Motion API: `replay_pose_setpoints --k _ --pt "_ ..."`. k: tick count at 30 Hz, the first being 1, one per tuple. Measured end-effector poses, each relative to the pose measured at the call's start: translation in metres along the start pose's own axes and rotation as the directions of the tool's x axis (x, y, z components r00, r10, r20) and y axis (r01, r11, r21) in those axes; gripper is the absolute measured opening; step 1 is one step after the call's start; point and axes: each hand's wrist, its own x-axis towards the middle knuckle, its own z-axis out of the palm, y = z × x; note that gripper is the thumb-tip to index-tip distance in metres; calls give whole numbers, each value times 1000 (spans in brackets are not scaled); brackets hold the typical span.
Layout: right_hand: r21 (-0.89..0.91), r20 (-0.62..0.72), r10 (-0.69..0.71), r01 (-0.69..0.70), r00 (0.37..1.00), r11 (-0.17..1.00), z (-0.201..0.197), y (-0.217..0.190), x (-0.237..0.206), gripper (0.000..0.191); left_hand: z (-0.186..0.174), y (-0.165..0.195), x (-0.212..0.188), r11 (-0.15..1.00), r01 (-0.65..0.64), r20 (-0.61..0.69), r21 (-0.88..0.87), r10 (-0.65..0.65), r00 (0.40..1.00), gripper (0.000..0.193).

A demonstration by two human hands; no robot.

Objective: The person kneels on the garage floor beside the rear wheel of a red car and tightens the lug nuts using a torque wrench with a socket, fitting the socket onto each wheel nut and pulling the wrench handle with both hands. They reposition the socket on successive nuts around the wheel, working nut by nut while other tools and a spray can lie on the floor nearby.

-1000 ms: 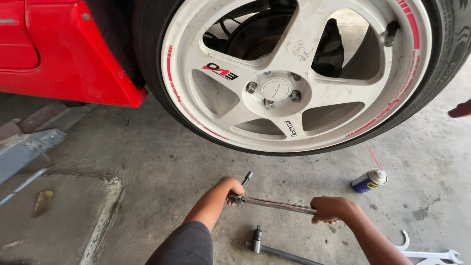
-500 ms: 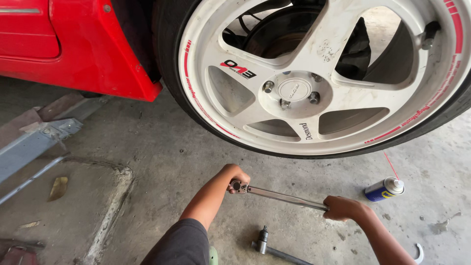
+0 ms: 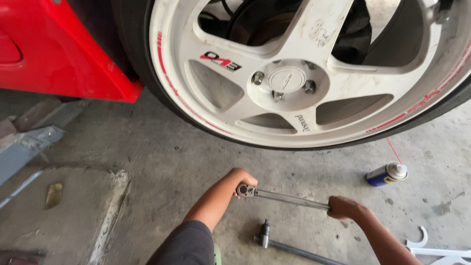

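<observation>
Nearest, a second wrench [image 3: 289, 245] lies on the floor. Left hand [image 3: 244, 180] cups the ratchet wrench [image 3: 282, 196] head, fingers apparently curled; right hand [image 3: 343, 207] fists the handle. Beyond: spray can [image 3: 386, 174], wheel [image 3: 304, 73]. With no socket visible, the drive could slip off a lug nut [image 3: 309, 87].

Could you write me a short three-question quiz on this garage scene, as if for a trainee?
1. True or false: the ratchet wrench is fitted onto a lug nut of the white wheel.
2. Which hand grips the wrench's head end? A) left hand B) right hand
3. What lies on the concrete floor to the right, below the tyre, with a thin red straw?

Key
1. False: it is held in the air above the floor, apart from the wheel.
2. A; the right hand holds the handle end.
3. A blue and yellow spray can, lying on its side.
</observation>
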Motion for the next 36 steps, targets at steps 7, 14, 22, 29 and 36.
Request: replay_pose_setpoints --k 7,14,22,29,36 --pt "15 58 11 -12 998 1000 -4 5 2 20 8 20 20 840 -317 -482 441 519 706 72" --pt "57 174 12 -23 985 998 -5 10 -1 27 25 38 4 734 -465 -382 495 664 643 99" --pt "215 301 4 -72 954 974 2 15 -7 28 46 39 4 288 -337 -165 896 922 350 64" --pt "195 251 21 -72 968 978 -8 10 -6 30 44 39 21 305 -314 -210 899 930 302 46" --pt "189 256 3 -53 967 980 -13 9 -7 32 42 40 6 391 -255 -268 885 873 407 47"
